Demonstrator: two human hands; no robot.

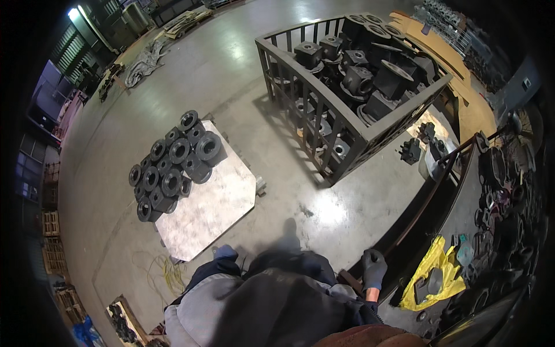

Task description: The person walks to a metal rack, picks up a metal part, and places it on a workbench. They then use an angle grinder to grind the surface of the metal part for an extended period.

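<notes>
My right hand [374, 267], in a dark glove, is closed over the top of a dark metal rail [425, 199] that edges a workbench on my right. My left hand [224, 252], in a blue-grey glove, hangs low by my hip above the floor. It touches nothing I can see, and its fingers are too small to make out. In front of it lies a square steel plate [217, 205] carrying a heap of dark cast ring parts [173, 165].
A barred metal crate [324, 124] full of dark castings stands ahead on the right. The workbench holds a yellow bag [445, 263] and many dark parts. A yellow cable [165, 272] lies on the concrete floor. Wooden pallets [52, 248] are stacked at the far left.
</notes>
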